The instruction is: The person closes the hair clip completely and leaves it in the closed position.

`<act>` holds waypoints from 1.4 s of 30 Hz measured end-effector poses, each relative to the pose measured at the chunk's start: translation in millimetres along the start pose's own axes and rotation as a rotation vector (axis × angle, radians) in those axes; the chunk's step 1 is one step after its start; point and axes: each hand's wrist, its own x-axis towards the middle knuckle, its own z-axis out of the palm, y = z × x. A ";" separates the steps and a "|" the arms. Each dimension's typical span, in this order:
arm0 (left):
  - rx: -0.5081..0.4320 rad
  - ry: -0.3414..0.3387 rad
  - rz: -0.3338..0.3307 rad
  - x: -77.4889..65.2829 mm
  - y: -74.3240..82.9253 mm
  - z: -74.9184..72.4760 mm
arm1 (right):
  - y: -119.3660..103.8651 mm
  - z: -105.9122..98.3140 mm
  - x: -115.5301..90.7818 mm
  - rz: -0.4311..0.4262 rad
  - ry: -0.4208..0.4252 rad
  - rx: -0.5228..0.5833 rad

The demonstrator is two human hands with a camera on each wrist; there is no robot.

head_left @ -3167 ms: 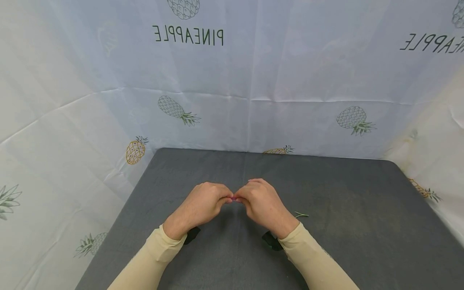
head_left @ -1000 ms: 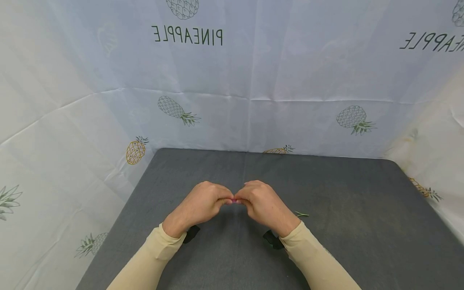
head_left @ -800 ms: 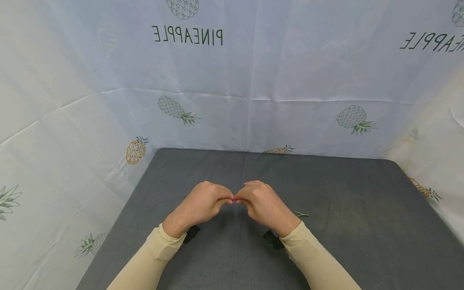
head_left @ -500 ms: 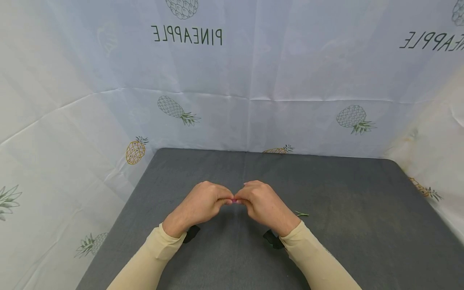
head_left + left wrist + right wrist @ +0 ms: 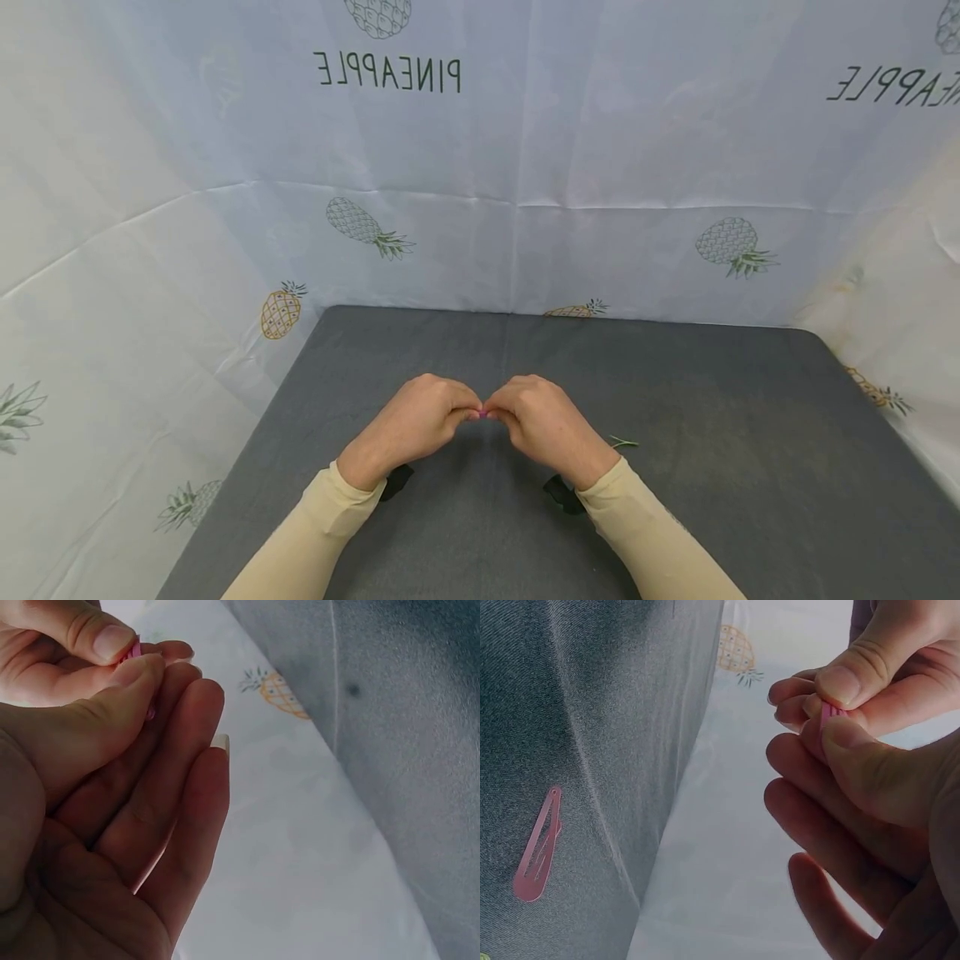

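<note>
A small pink hair clip (image 5: pixel 826 716) is pinched between the fingertips of both hands, just above the table's middle. My left hand (image 5: pixel 422 419) grips one end between thumb and forefinger. My right hand (image 5: pixel 542 421) pinches the other end, so the two thumbs nearly meet. Only a sliver of the clip shows in the head view, and fingers cover most of it in both wrist views. A second pink snap hair clip (image 5: pixel 538 844) lies on the table in the right wrist view.
The dark grey table (image 5: pixel 712 417) has a lengthwise crease. A thin green item (image 5: pixel 624 442) lies beyond the right wrist; its kind cannot be told. A pale curtain (image 5: pixel 510 150) printed with pineapples hangs around the back and sides.
Both hands stay almost in place, fingertips together on the pink hair clip. Only slight shifts of the fingers show.
</note>
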 end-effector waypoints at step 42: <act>-0.062 -0.097 -0.220 -4.0 -35.4 32.1 | 29.7 10.9 -23.6 0.233 -0.128 -0.089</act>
